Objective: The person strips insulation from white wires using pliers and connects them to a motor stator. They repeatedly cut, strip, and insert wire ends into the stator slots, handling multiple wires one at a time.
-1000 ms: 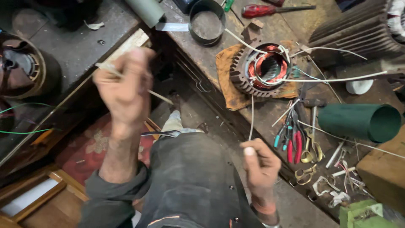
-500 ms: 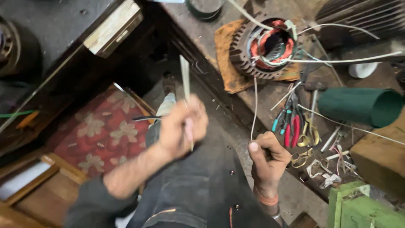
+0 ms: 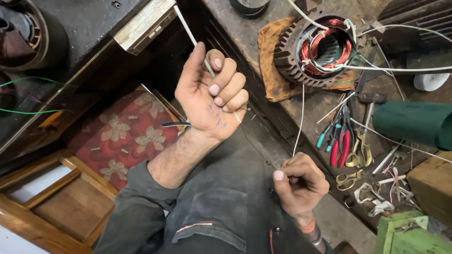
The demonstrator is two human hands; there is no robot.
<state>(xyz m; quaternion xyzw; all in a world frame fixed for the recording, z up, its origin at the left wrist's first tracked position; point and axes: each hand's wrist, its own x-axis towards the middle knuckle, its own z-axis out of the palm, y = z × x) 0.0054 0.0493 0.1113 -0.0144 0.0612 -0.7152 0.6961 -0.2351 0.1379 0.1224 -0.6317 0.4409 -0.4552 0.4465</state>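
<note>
White sleeving tube (image 3: 188,32) being gripped in the raised left hand (image 3: 212,94), thin wire (image 3: 300,117) pinched by the right hand (image 3: 299,183).

Left fingers (image 3: 226,89) are curling fully shut around the tube, its long axis slanting toward the upper left of the frame, seemingly to line it up. Right fingers are closing tight on the wire, which is running up to the copper-wound stator (image 3: 320,49) on the desk (image 3: 245,28), probably keeping it taut.

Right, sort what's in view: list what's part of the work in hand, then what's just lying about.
In hand:
left hand gripping a thin white sleeve
right hand pinching a white wire
the wire rises toward the wound stator

Lying about:
pliers
brass scissors
green tube
patterned cushion
</note>
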